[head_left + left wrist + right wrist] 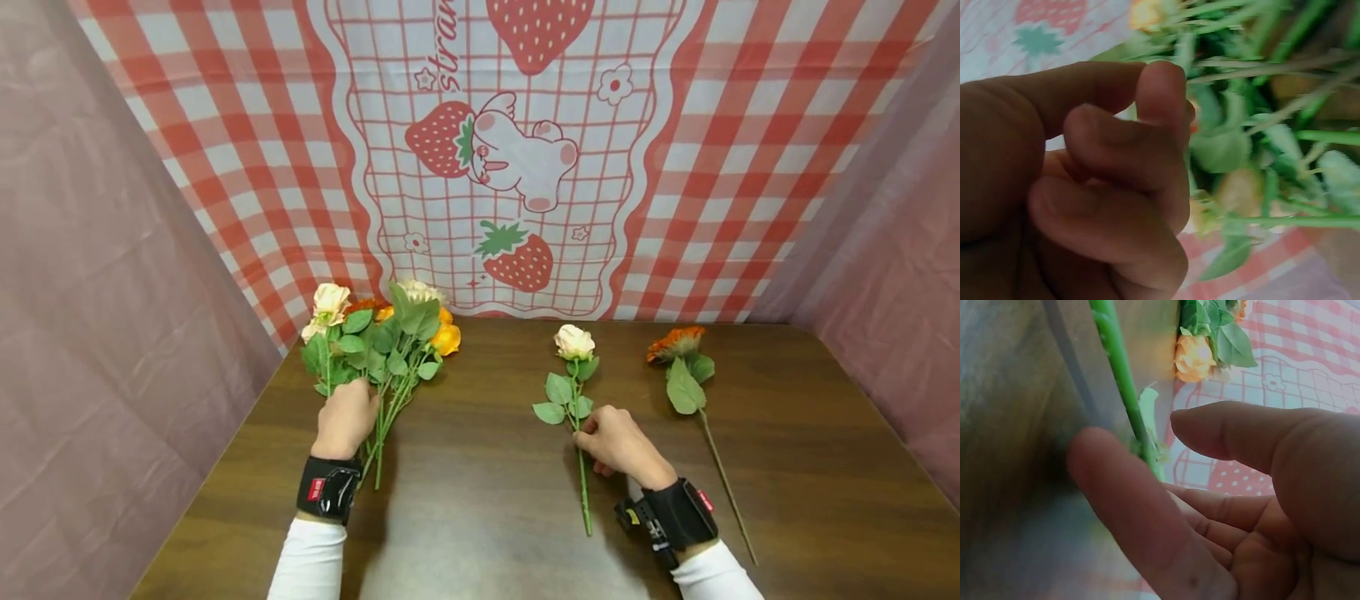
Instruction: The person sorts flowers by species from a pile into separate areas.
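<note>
At the left, my left hand (347,418) is over the stems of a bunch of artificial flowers (390,354) with cream, yellow and orange heads. Its fingers (1116,137) are curled with the thumb against the index finger in the left wrist view. Whether a stem lies in that pinch is hidden. A single cream rose (575,342) lies on the table to the right, its head away from me. Around its green stem (1116,362) is my right hand (622,446), thumb and index finger apart in the right wrist view.
An orange flower (677,343) with a long brownish stem lies right of the right hand on the brown wooden table (480,500). Behind the table hangs a red-and-white checked strawberry cloth (517,192). Pinkish curtains (127,292) hang at both sides.
</note>
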The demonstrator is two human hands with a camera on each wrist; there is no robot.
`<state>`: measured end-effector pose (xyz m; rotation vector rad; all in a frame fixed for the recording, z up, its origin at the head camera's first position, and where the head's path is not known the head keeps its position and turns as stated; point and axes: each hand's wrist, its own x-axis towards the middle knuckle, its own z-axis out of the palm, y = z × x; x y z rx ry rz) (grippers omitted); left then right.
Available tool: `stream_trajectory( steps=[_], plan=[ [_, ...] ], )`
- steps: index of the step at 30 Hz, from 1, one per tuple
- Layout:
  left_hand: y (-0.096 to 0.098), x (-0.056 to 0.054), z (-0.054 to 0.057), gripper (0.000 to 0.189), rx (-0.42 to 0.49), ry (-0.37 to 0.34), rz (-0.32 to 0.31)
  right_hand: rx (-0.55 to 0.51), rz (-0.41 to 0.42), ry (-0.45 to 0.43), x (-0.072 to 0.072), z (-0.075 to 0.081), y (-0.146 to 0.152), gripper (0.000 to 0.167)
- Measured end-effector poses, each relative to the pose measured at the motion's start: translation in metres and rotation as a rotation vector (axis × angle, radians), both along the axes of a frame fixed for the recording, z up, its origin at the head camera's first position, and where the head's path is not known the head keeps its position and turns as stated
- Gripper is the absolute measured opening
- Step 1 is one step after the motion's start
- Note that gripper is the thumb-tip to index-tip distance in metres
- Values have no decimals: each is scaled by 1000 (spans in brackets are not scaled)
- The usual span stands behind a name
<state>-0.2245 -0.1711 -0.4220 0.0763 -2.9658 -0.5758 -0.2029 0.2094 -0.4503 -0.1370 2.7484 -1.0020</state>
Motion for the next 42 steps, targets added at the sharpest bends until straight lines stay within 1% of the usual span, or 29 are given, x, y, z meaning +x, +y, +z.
stream_trajectory(
  steps=[2, 5, 7, 10, 13, 16, 17, 19, 22, 24, 26, 32, 35, 37, 39, 42],
  plan=[
    [-1, -2, -8, 20, -25, -25, 10, 8, -1, 24, 1, 3, 0, 14],
    [-1, -5, -15, 15, -43, -45, 22, 10, -5, 67, 2, 8, 1, 12],
    [0, -7, -18, 13, -51, -62, 25, 0, -10, 93, 3, 11, 2, 13],
    [2, -8, -19, 15, -57, -95, 33, -14, -8, 130, 4, 16, 1, 15],
    [3, -11, -22, 23, -57, -116, 42, -19, -6, 164, 6, 20, -1, 16],
    [4, -13, -26, 38, -45, -118, 53, -17, -3, 182, 7, 23, -2, 15],
    [4, -13, -28, 42, -41, -114, 56, -17, -1, 182, 8, 23, -3, 15],
    [4, -14, -30, 44, -33, -101, 59, -21, 2, 180, 9, 24, -4, 14],
    [3, -15, -32, 35, -34, -79, 51, -24, 3, 174, 9, 25, -5, 14],
    [3, -15, -32, 25, -30, -66, 46, -22, 3, 177, 9, 26, -5, 14],
    [3, -14, -32, 21, -26, -67, 49, -16, 4, 182, 9, 26, -6, 15],
    [2, -13, -34, 23, -23, -68, 60, -9, 7, 178, 11, 26, -6, 15],
    [1, -13, -36, 20, -23, -31, 46, 2, 11, 202, 12, 25, -7, 14],
    [1, -12, -36, 19, -26, 6, 34, 9, 21, 219, 11, 24, -7, 13],
    [1, -12, -35, 18, -26, 37, 21, 17, 32, 238, 10, 24, -8, 12],
    [2, -11, -33, 17, -20, 60, 12, 16, 41, 244, 10, 23, -8, 12]
  ],
)
